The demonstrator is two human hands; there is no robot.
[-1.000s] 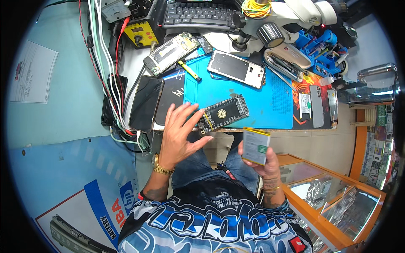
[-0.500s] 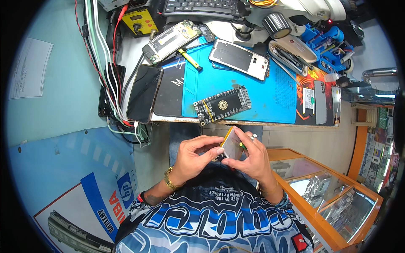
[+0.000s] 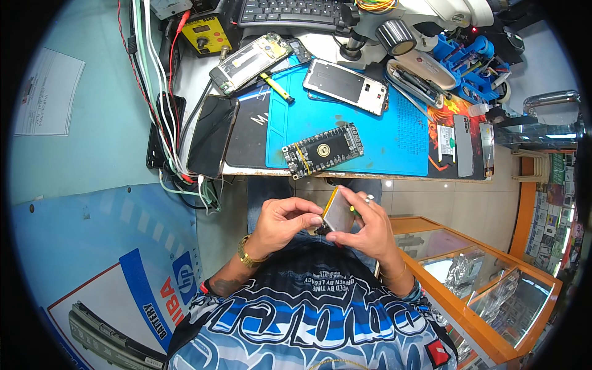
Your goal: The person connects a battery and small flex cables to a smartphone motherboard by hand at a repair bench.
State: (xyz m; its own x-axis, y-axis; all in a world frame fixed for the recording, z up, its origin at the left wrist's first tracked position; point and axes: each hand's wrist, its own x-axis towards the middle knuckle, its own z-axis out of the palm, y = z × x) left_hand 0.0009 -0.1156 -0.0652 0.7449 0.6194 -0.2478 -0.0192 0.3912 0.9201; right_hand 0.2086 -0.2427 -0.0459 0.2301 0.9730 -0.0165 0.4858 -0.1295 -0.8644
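Over my lap, past the front edge of the bench, my right hand (image 3: pixel 368 228) grips a flat silver pouch battery (image 3: pixel 338 214) with a yellow edge. It is held tilted, thumb on the near side and fingers along the far edge. A small yellow-green tip (image 3: pixel 352 209) shows between those fingers; the rest of it is hidden. My left hand (image 3: pixel 280 227) is closed in a pinch of thumb and forefinger at the battery's left edge. Just below that pinch is a small dark part (image 3: pixel 321 230), too small to name. What the left fingertips hold is hidden.
On the bench, a black circuit board (image 3: pixel 324 150) lies on a blue mat (image 3: pixel 394 142). Around it are a phone frame (image 3: pixel 346 85), a dark phone (image 3: pixel 213 135), an opened phone (image 3: pixel 251 63) and a yellow cutter (image 3: pixel 277 87). Cables (image 3: pixel 154 111) hang left; a glass display case (image 3: pixel 475 277) stands right.
The left fingers have drawn slightly closer together at the battery's edge. The battery stays in my right hand, almost unmoved. The view has shifted a little.
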